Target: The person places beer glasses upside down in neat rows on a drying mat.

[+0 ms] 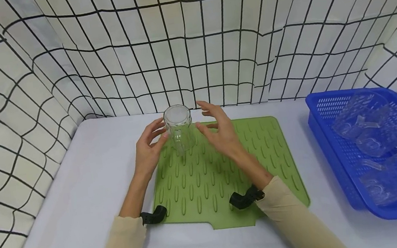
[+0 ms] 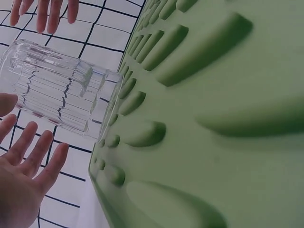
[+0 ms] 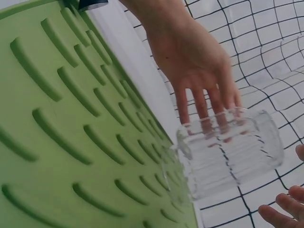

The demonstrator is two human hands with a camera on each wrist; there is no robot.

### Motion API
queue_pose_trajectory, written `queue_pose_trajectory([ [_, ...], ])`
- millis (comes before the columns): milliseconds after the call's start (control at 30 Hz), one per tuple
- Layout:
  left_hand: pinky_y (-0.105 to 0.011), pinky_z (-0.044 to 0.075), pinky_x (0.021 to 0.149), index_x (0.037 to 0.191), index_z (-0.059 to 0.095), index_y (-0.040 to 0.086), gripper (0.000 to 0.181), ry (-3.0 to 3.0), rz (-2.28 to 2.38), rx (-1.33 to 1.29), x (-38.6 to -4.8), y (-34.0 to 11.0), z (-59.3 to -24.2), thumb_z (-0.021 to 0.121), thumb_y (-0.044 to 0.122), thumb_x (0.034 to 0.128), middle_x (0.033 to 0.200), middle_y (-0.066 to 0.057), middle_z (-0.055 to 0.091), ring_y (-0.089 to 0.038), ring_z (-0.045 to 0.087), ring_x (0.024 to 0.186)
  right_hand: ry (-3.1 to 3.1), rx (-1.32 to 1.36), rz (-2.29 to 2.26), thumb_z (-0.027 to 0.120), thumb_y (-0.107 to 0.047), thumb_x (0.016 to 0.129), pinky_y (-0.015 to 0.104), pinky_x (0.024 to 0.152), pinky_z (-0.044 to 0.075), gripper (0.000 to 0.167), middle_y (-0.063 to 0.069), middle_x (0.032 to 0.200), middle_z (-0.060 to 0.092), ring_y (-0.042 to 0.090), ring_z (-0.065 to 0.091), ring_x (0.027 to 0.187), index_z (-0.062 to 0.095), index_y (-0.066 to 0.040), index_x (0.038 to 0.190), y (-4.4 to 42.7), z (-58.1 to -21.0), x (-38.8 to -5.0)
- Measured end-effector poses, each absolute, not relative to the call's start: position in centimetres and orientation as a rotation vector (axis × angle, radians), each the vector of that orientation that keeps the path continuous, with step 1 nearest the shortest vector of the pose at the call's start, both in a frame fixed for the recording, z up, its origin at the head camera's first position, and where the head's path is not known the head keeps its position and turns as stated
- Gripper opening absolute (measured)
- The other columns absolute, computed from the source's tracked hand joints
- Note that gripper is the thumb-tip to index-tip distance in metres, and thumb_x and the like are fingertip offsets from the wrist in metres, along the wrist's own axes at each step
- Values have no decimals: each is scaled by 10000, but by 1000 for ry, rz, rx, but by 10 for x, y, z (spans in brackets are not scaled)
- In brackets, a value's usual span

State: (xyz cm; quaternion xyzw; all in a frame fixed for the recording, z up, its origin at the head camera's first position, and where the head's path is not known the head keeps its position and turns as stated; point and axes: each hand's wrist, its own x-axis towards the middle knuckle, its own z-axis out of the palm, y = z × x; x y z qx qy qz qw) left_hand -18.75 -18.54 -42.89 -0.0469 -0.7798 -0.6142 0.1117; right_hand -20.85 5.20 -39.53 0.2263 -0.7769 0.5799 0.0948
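Observation:
A clear glass mug stands, seemingly upside down, at the far left part of the green drying mat, its handle facing the person. On its left, the left hand has its fingers spread close around the glass; in the left wrist view the fingers look apart from it, while contact of the thumb is hard to tell. Across from it, the right hand is held a little away from the mug, fingers loosely extended and holding nothing. The right wrist view shows the mug between both hands.
To the right, a blue plastic basket holds several clear glass mugs lying on their sides. A white cloth covers the table. White fabric with a black grid rises behind and at the sides.

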Motion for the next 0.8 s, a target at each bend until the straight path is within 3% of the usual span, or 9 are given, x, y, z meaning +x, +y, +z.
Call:
queue_pose_trajectory([
  [333,-194,504,968,1515,531,173,498,-2375,-1747,-96,-175,-189,-426,661,205,1036,1496,-108,586,-314,571,1380,-2410,675,1557,736,-214,984,496,1068,565,577,110,1482,533,306,546,1394,529,-175,1522,90,-368,-200],
  [600,-470,483,1115,1521,515,134,508,-2472,-1727,-101,-161,-193,-426,656,206,1038,1530,-103,554,-310,538,1414,-2451,623,1453,750,-207,973,508,1064,559,562,127,1476,552,321,559,1365,555,-145,1497,117,-351,-192],
  [800,-540,460,1168,1522,506,111,528,-2547,-1679,-98,-157,-196,-423,665,244,1036,1573,-116,514,-338,497,1453,-2486,556,1423,752,-209,975,508,1076,548,555,104,1496,543,299,555,1369,555,-139,1490,138,-343,-186],
])
